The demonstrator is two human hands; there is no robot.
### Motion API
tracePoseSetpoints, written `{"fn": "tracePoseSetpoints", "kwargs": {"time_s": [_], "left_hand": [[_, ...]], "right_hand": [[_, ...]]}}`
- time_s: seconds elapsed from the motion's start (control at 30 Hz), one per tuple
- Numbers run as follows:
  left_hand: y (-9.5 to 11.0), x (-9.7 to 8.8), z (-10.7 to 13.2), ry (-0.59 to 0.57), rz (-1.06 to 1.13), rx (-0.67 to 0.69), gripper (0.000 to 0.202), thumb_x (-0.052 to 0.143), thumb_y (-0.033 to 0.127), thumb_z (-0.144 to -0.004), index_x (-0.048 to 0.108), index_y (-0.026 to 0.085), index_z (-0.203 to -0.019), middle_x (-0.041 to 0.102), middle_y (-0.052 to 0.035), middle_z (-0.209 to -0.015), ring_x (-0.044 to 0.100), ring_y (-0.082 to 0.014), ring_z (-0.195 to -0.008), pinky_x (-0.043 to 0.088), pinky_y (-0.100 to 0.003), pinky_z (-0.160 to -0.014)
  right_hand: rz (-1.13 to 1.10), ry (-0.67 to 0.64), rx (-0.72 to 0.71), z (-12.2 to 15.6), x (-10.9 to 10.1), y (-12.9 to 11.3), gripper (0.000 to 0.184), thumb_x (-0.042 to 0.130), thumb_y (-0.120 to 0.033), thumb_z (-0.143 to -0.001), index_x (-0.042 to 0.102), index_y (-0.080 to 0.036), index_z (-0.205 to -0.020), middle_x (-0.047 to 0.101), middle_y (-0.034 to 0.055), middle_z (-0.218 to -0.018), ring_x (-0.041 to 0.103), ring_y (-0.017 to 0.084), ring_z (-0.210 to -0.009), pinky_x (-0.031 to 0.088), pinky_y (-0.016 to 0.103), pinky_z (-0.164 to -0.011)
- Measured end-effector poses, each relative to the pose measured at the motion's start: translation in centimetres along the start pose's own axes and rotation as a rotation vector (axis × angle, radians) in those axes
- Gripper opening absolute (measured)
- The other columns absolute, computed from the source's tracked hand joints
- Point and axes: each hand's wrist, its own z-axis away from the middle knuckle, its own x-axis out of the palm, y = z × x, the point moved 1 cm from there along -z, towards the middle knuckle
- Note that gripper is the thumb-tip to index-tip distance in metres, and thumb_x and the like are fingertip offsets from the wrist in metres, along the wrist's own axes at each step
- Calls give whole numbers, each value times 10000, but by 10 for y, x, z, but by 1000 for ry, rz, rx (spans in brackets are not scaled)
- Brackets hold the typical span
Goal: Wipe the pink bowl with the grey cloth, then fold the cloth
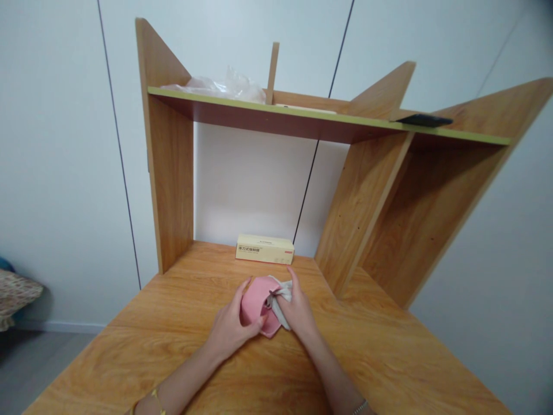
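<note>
A pink hollow container [256,297], perhaps a small case or pouch, is tilted with its opening toward the right. My left hand [231,328] is wrapped round its left side, thumb at the lower rim. Pinched in my right hand [299,308] is a light grey cloth [283,314], part of which reaches into the opening of the pink container. The right fingertips are partly hidden by the cloth. Both hands are just above the wooden desk [207,259].
Behind my hands, a cream box [264,250] of cling film stands at the back of the desk. A wooden shelf unit [173,190] rises around it. On its upper board lie a clear plastic bag [228,86] and a dark flat object [425,120].
</note>
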Motion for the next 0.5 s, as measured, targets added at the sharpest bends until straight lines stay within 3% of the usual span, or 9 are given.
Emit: {"fn": "tracePoseSetpoints", "kwargs": {"time_s": [0.13,0.27,0.37,0.5], "left_hand": [[-2,5,-4,14,309,65,768,534,369,-770,86,150,-1354,499,-145,-1203,539,-212,-1022,437,-339,-868],[-2,6,-4,70,227,109,755,603,339,-722,192,158,-1329,388,-140,-1314,410,-237,-1174,323,-364,-988],[-4,4,-4,80,150,88,768,635,348,-684,250,147,-1317,443,-141,-1273,447,-252,-1137,341,-371,-972],[-4,2,-4,22,61,44,812,653,366,-647,263,169,-1332,538,-115,-1182,536,-242,-1020,416,-345,-891]], "right_hand": [[-213,102,36,2,12,2,652,437,-202,-718,224,-154,-1332,623,47,-880,597,164,-718,466,279,-686],[-286,48,47,3,25,7,652,435,-199,-713,223,-131,-1326,596,93,-1024,596,169,-849,461,276,-747],[-102,19,75,3,20,2,669,475,-202,-700,243,-126,-1323,626,81,-930,605,176,-781,455,265,-682],[296,80,77,4,0,-14,671,504,-245,-724,243,-173,-1337,634,34,-719,602,193,-643,402,253,-579]]}}
